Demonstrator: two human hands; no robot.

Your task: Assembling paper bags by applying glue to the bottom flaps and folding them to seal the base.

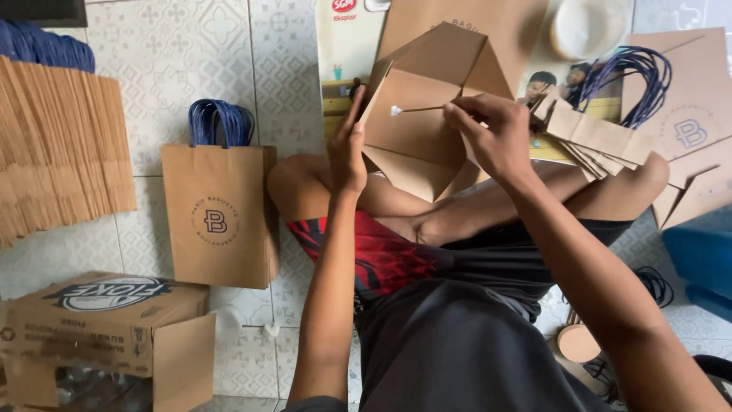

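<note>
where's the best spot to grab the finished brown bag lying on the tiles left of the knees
Probably by the blue cord handles of the finished paper bag. They loop clear beyond its top edge, so fingers can hook them from the far side, while the body lies flat on the tiled floor.

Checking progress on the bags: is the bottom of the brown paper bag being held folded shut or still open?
Still open: the brown paper bag has its bottom flaps spread, left hand bracing its side, right hand pinching a flap.

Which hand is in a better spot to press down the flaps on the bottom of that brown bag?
Probably the right hand. Its fingertips already pinch at the folded flaps in the middle of the paper bag bottom, by the white spot. The left hand grips the bag's left edge, steadying it.
</note>
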